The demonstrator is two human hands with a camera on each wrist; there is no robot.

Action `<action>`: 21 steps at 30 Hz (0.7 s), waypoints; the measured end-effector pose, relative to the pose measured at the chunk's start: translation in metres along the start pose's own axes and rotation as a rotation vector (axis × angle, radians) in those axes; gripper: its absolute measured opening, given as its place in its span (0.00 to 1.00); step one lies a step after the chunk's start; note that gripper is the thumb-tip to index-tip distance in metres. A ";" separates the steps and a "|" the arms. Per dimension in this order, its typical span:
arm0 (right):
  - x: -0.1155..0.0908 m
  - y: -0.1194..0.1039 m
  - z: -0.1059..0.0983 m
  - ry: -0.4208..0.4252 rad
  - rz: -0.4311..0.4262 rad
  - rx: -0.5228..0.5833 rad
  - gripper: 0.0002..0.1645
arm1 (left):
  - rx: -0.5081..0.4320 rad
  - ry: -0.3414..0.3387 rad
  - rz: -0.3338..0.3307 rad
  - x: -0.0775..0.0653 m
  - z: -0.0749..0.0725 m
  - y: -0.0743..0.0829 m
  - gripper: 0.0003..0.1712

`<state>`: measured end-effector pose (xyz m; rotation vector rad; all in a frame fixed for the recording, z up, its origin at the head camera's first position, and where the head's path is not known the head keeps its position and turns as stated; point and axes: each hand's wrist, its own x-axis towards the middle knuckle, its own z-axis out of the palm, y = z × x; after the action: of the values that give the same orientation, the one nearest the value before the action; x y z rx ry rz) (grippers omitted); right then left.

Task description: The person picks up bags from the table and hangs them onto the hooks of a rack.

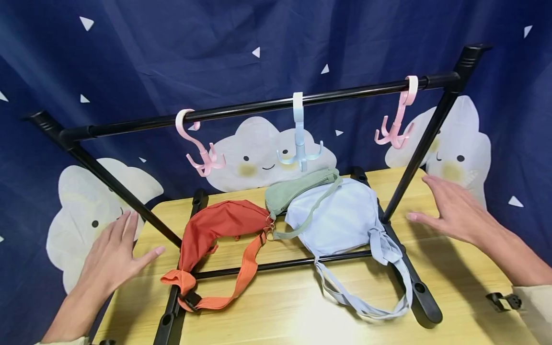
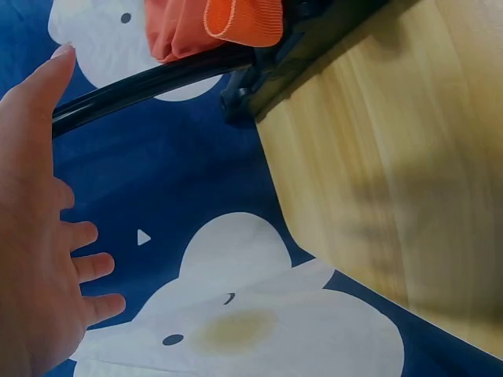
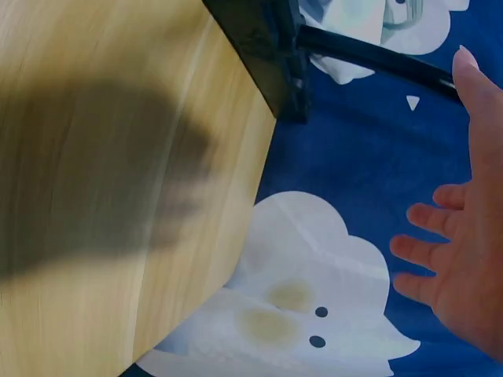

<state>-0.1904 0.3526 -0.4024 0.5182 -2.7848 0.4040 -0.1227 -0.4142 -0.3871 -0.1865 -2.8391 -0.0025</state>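
Observation:
Both hands hover apart at the two sides of a black rack [image 1: 258, 111], fingers extended and holding nothing. My left hand [image 1: 109, 254] is nearest the rack's left post; my right hand [image 1: 463, 211] is just outside the right post. Between them on the table lie a red waist bag [image 1: 224, 221] with an orange strap, a small green bag [image 1: 297, 191], and a pale blue bag [image 1: 338, 218] with a knotted strap. The green bag partly overlaps the pale blue one. From the bar hang a left pink hook [image 1: 207, 163], a light blue hook [image 1: 299, 139] and a right pink hook [image 1: 396, 129].
The wooden table [image 1: 297, 297] carries the rack's black feet and a thin lower crossbar [image 1: 284, 264]. Behind hangs a dark blue curtain [image 1: 194, 48] with clouds and white triangles. A small black clip-like piece [image 1: 502, 302] shows beside the right sleeve.

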 end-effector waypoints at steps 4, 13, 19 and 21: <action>0.004 -0.005 0.003 0.011 0.016 -0.031 0.61 | 0.001 -0.001 -0.038 0.001 -0.002 0.003 0.68; 0.010 -0.012 0.005 0.107 -0.035 -0.114 0.49 | -0.016 0.059 -0.064 0.005 -0.001 0.008 0.62; 0.012 -0.016 0.004 0.116 -0.033 -0.144 0.45 | -0.033 0.093 -0.048 0.010 0.001 0.010 0.58; 0.013 -0.017 0.005 0.116 -0.047 -0.169 0.45 | -0.036 0.098 -0.037 0.012 0.002 0.010 0.57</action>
<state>-0.1961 0.3320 -0.3989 0.5030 -2.6587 0.1797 -0.1334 -0.4026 -0.3862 -0.1372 -2.7460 -0.0681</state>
